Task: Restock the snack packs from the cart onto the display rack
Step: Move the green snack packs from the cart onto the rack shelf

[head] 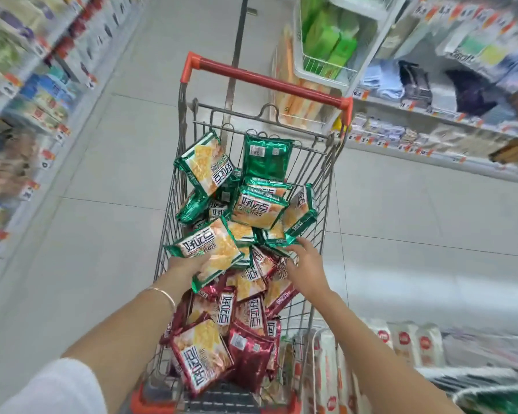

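A wire shopping cart point(326, 162) with a red handle stands in the aisle, full of snack packs. Green packs point(259, 206) fill its far half, dark red packs point(248, 333) its near half. My left hand point(189, 264) grips one green pack point(208, 249) from below, at the cart's left side. My right hand point(304, 265) reaches over the pile with fingers spread, its fingertips touching another green pack point(281, 236) near the cart's right side. A display rack point(401, 339) with white packs sits low at the right.
Store shelves point(21, 94) full of goods line the left side of the aisle, and more shelves point(449, 115) run along the right. A white wire basket point(326, 64) with green packages hangs above the cart's far end. Grey tiled floor shows on both sides of the cart.
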Available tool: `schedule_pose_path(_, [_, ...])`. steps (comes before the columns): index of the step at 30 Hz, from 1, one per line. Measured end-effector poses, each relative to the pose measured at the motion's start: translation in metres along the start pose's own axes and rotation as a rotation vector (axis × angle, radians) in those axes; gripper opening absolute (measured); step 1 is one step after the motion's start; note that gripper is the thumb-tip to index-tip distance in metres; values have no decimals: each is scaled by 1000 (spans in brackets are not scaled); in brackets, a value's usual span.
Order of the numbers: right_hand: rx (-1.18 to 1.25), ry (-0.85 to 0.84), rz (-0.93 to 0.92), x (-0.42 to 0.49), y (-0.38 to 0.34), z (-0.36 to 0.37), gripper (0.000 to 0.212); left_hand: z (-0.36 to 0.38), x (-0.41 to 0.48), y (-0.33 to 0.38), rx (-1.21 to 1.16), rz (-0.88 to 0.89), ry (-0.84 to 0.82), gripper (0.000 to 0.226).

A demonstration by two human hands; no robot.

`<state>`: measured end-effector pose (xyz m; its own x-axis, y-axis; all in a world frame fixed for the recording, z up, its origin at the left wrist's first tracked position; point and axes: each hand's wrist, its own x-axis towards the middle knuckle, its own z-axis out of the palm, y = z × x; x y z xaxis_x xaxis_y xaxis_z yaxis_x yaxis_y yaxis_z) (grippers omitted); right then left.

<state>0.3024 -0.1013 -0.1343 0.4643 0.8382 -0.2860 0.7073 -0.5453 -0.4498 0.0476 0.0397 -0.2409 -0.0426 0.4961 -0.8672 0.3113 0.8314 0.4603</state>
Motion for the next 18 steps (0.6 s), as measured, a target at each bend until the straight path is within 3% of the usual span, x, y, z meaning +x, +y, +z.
schedule_pose_path(1, [14,29,0,9,-2,-1,35,-1,-23,9,-54,8,-41,148])
schedule_pose_path(4, [49,180,-77,48,-19,-6,35,-3,-84,39,2,105,-81,112])
schedule_pose_path(6, [-2,200,-91,81,-33,-5,47,-11,-93,44,15,150,-124,113])
schedule_pose_path(9, [-126,103,-39,122,-46,4,77,-31,-90,43,-109,206,-208,101])
schedule_pose_path(12, [-296,-8,-47,138,-48,12,78,-45,-98,45,-193,233,-281,85])
schedule_pose_path(15, [38,-57,-19,134,-48,-3,63,-52,-102,47,-204,247,-248,91])
schedule_pose_path(18, [689,-119,145,112,-53,-36,55,-55,-116,53,-199,278,-187,58])
